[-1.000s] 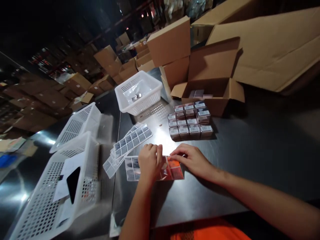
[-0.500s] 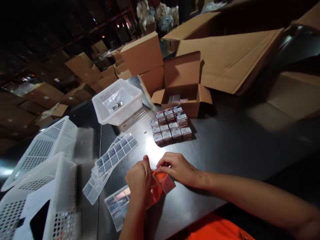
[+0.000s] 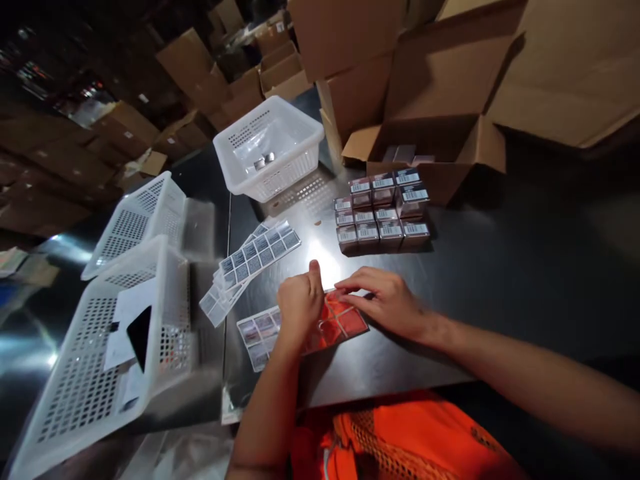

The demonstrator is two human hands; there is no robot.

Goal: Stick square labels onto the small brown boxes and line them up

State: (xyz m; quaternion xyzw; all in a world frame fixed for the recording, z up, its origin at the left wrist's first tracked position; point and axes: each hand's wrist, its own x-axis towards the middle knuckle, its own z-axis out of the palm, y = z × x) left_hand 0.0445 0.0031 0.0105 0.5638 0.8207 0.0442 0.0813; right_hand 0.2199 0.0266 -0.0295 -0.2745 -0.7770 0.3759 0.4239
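A glossy sticker sheet (image 3: 259, 331) divided into squares lies at the near edge of the metal table, its right half reflecting orange. Over its middle is my left hand (image 3: 301, 303), fingers curled against the sheet and thumb pointing up. My right hand (image 3: 387, 300) pinches at the sheet's upper right edge with thumb and fingertips; whether a single sticker is lifted there I cannot tell. Beyond the hands stand several small boxes (image 3: 383, 231) packed in rows, with barcode labels on top. More sticker sheets (image 3: 261, 255) lie overlapped to the left.
A white plastic basket (image 3: 273, 180) with a clear bag inside stands at the back. An open cardboard carton (image 3: 425, 175) holding small boxes is behind the rows. Two more white baskets (image 3: 165, 320) sit at left, the nearer holding papers. Large cartons (image 3: 565, 80) rise at the back right.
The camera view has tilted down and shifted, so the table items appear higher and further right. Both hands stay on the same sheet, with the right fingers still at its upper edge.
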